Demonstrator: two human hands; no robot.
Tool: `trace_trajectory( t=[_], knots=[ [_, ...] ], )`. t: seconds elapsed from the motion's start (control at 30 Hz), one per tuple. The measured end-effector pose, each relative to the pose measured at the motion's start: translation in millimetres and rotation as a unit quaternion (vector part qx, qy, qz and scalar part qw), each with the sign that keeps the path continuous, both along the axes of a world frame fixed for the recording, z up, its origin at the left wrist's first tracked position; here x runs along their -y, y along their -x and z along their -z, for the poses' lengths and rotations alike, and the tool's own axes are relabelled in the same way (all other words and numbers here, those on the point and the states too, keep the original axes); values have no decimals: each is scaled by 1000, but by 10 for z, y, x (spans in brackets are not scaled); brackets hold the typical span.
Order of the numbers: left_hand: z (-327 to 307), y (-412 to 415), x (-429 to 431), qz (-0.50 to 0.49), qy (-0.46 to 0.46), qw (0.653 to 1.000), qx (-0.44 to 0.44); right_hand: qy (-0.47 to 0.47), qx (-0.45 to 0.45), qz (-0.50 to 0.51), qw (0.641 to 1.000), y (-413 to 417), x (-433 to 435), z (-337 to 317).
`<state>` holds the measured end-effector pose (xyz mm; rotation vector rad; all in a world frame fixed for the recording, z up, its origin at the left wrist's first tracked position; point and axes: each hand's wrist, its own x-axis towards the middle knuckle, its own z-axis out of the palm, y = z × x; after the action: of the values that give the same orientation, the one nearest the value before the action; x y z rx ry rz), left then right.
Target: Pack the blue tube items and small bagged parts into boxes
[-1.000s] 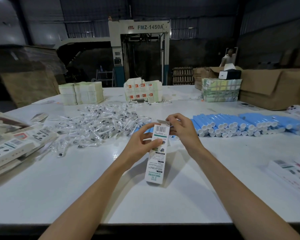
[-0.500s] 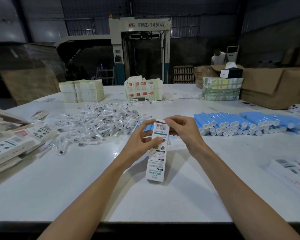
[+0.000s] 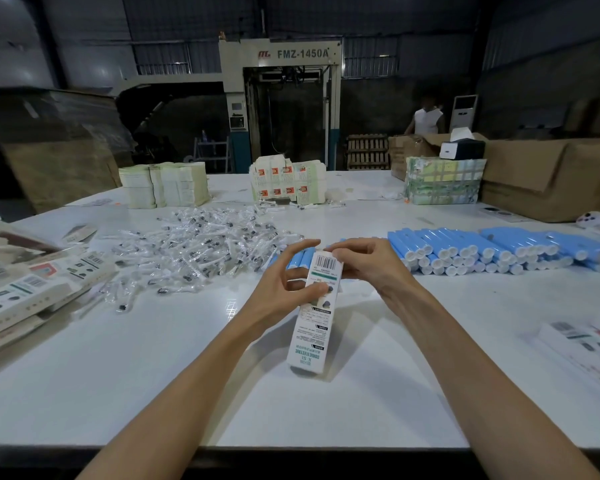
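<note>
Both hands clasp a slim white printed carton [image 3: 313, 310].
The left hand [image 3: 280, 289] pinches its side; the right hand [image 3: 368, 265] curls over its top end, hiding the flap there.

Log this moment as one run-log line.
left hand: grips box mid-body | right hand: pinches box top end | blue tubes: stacked on table, right | bagged parts: piled left

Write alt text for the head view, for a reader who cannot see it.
A person's left hand grips the middle of a narrow white box while the right hand pinches its barcoded top end, at a white table. Beyond it lie a heap of small bagged parts, left, and stacked blue tubes, right.
</note>
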<state>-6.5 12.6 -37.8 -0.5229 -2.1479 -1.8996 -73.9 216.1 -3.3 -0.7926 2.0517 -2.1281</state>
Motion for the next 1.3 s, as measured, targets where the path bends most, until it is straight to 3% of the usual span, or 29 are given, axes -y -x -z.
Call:
trace_trajectory(
  t=[0.37,0.8,1.07,1.2,1.3],
  knots=[
    [24,17,34,-27,-26,999,-4,-41,-90,6,995,-72,90,107],
    [104,84,1,-38,-46,998,5,-41,-102,48,993,-117,250,193],
    [162,149,6,-124,-103,987,16,-148,-81,111,980,-245,363,271],
    [188,211,23,-166,-151,973,42,-333,-170,121,920,-292,271,301],
    [177,239,56,-151,-184,970,52,-379,-187,123,898,-324,257,316]
  ],
)
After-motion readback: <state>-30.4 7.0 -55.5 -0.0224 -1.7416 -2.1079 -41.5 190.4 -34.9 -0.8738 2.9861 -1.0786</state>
